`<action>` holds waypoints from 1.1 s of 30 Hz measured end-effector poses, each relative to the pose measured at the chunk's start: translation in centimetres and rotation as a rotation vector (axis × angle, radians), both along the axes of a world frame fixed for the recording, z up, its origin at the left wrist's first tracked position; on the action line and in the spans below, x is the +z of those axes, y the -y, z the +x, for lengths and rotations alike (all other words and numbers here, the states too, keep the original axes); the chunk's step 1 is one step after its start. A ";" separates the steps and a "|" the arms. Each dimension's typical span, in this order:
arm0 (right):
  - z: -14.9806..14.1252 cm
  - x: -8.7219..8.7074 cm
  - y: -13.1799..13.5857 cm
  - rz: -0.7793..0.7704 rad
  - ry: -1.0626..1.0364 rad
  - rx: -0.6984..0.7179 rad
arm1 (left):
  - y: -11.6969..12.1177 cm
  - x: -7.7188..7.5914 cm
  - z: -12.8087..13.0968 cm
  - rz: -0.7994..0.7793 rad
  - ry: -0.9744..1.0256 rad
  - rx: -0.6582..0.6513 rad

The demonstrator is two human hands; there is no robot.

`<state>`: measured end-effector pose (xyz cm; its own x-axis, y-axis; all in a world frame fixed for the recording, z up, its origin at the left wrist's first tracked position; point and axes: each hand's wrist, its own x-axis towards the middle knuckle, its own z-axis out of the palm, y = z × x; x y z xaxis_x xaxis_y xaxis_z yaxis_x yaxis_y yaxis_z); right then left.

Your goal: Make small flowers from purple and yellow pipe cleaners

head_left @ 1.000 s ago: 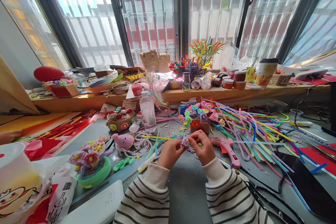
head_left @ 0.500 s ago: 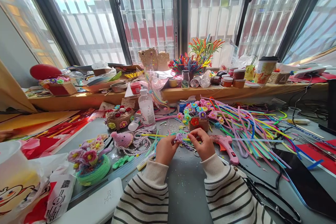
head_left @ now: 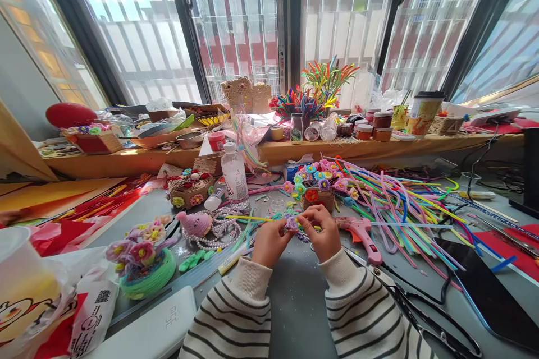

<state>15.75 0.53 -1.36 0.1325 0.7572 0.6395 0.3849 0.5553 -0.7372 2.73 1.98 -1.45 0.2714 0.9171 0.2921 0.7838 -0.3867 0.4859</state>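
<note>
Now, hands [head_left: 269, 242] closer together, lilac flower [head_left: 291, 222] between them

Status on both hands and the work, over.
Left hand pinching small purple flower. Right hand fingers beside it, contact unclear. Glue gun and scissors close on the right, could snag sleeve.

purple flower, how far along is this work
Done: the basket looks full of flowers. In hand: the purple flower, pinched by the left hand, right hand close by. Remaining, perhaps: placing it, since it is at the fingers, not in the basket.
</note>
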 end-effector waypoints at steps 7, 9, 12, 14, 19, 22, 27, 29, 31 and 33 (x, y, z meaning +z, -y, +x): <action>-0.3 -0.3 0.1 -0.006 0.047 0.007 | 0.2 0.3 0.2 0.002 0.002 -0.005; -0.3 -0.3 0.0 -0.009 0.052 -0.001 | 0.3 0.4 0.2 -0.004 0.002 -0.006; -0.3 -0.3 0.0 -0.015 0.052 -0.009 | 0.3 0.4 0.2 -0.007 0.005 -0.009; -0.3 -0.3 0.0 -0.023 0.054 -0.006 | 0.3 0.3 0.2 0.000 0.009 -0.017; -0.4 -0.5 -0.1 -0.030 0.053 -0.003 | 0.2 0.2 0.3 0.011 0.014 -0.021; -0.4 -0.5 -0.1 -0.031 0.062 0.002 | 0.2 0.2 0.3 0.008 0.023 -0.025; -0.2 -0.5 -0.1 -0.040 0.043 -0.048 | 0.1 0.0 0.2 -0.030 -0.005 0.040; -0.2 -0.7 -0.2 -0.076 0.076 -0.058 | 0.0 0.0 0.1 -0.070 -0.010 0.098; -0.3 -1.1 -0.4 -0.124 0.150 -0.048 | -0.1 0.0 0.0 -0.112 0.002 0.135; -0.4 -1.6 -0.7 -0.166 0.238 -0.033 | -0.1 0.0 -0.1 -0.147 0.009 0.157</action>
<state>15.32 1.22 -2.93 0.0195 0.8520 0.5231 0.5737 0.4190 -0.7038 2.60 2.08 -1.40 0.1198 0.9808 0.1537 0.8244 -0.1845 0.5350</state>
